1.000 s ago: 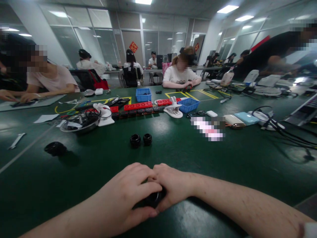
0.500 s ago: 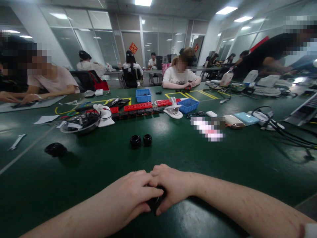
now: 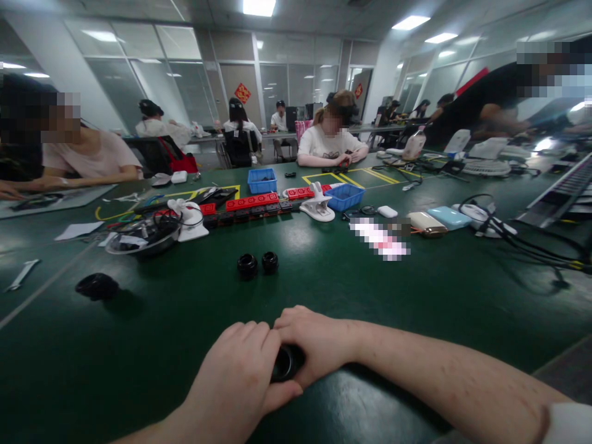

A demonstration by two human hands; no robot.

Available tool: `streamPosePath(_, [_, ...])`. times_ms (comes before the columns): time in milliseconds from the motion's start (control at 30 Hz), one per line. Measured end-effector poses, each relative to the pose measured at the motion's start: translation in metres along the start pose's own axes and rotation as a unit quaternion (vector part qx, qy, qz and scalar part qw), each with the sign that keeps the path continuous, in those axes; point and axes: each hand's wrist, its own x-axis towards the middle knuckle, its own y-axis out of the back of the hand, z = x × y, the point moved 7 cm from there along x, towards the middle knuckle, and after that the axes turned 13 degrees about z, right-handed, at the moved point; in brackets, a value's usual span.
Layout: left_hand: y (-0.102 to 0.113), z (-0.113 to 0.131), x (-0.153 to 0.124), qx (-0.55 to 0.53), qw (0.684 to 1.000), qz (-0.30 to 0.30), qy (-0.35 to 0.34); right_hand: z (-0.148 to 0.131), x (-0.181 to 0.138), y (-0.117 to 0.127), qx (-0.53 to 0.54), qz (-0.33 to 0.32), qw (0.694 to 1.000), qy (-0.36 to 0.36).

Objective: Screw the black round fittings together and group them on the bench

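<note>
Low at the front of the green table, my left hand point(image 3: 240, 367) and my right hand point(image 3: 312, 339) are both closed around one black ring-shaped part point(image 3: 283, 362). Its round opening shows between my thumbs and fingers; the rest is covered. The left hand grips from the left, knuckles up and thumb along the near side. The right hand wraps its right and far sides. Farther off stand two glossy black ring-like parts, a larger one point(image 3: 247, 266) and a smaller one point(image 3: 270, 263), side by side. A bigger black piece point(image 3: 97, 287) lies to the left.
Across the table are a metal bowl point(image 3: 139, 246) of small parts, red-and-black strips point(image 3: 252, 202), white clamp-like pieces point(image 3: 317, 206) and blue bins point(image 3: 262, 180). A wrench point(image 3: 23, 274) lies far left, cables point(image 3: 531, 243) far right. Several people sit or lean around the tables.
My left hand has turned on the black part, its wrist swinging nearer to me and its knuckles lifting. The part's opening now shows more. The whole scene has shifted slightly left in view.
</note>
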Motion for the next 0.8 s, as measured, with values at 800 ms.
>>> streamPosePath(800, [0.022,-0.006,-0.005,-0.287,0.941,-0.085,-0.159,0.004,0.0,0.0,0.031,-0.009,0.999,-0.019])
